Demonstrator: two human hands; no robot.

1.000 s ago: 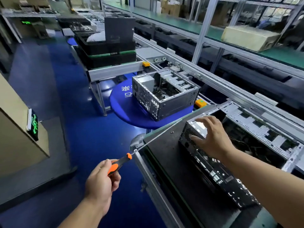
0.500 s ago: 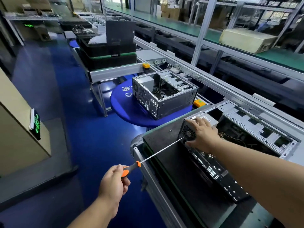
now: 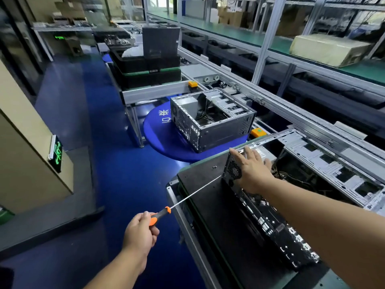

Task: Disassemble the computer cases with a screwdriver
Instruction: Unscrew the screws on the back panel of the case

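Where half a second ago the screwdriver [image 3: 183, 202] tip sat close under the right hand's [image 3: 253, 171] thumb, the long shaft now reaches the rear panel of the near computer case [image 3: 268, 213] lower down, below its fan grille. That case lies open-sided on the black mat of the desk [image 3: 200, 184], its perforated back wall facing the person, wiring visible inside. A second computer case [image 3: 210, 119], also open, stands well apart on a round blue table [image 3: 166, 140]. The left hand [image 3: 139, 230] grips the orange-and-black handle, fingers curled round it. The right hand rests on the case's top rear corner, fingers stretched flat.
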